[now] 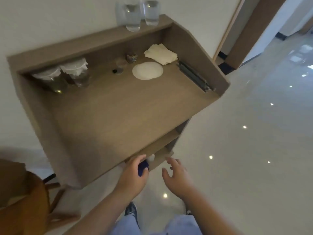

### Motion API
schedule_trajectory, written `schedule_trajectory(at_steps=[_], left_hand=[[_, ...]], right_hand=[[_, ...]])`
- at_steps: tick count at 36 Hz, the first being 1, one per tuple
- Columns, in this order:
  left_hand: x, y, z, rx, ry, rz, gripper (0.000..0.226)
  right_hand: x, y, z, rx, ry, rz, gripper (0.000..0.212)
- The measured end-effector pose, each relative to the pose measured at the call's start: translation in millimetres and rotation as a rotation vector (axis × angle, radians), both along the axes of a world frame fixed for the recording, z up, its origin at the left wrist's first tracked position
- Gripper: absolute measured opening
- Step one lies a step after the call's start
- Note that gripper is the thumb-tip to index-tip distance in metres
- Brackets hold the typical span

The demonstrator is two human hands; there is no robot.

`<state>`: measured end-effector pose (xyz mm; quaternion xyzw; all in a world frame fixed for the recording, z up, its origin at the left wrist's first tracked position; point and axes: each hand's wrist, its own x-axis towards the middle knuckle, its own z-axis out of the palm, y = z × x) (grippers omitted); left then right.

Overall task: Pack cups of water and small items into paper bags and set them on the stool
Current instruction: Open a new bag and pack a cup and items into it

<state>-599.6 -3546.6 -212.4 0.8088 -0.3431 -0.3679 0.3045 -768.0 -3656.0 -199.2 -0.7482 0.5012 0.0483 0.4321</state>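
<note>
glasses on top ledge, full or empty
Holding water: a waterline shows in the glasses on the ledge; their rims are cut off.

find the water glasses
Head view: the water glasses stand side by side on the desk's back ledge, toward its right end, beyond the folded napkins.

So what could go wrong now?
1. The glasses of water stand high on the narrow top ledge at the back of the desk. Reaching up for them could knock one over and spill it.
2. The left hand grips a small blue item right at the desk's front edge, with only floor below. If it slips, it probably drops to the floor.
</note>
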Motion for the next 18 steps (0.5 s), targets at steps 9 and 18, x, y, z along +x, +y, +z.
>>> schedule_trajectory(at_steps=[9, 18], left_hand=[[-45, -49, -45, 0.105, 0.059, 0.399, 0.058], [-52, -95, -116, 0.087, 0.083, 0.499, 0.05]], right_hand=[[22, -103, -68, 0.084, 0.102, 0.356, 0.056], [93, -160, -145, 0.025, 0.171, 0.401, 0.047]])
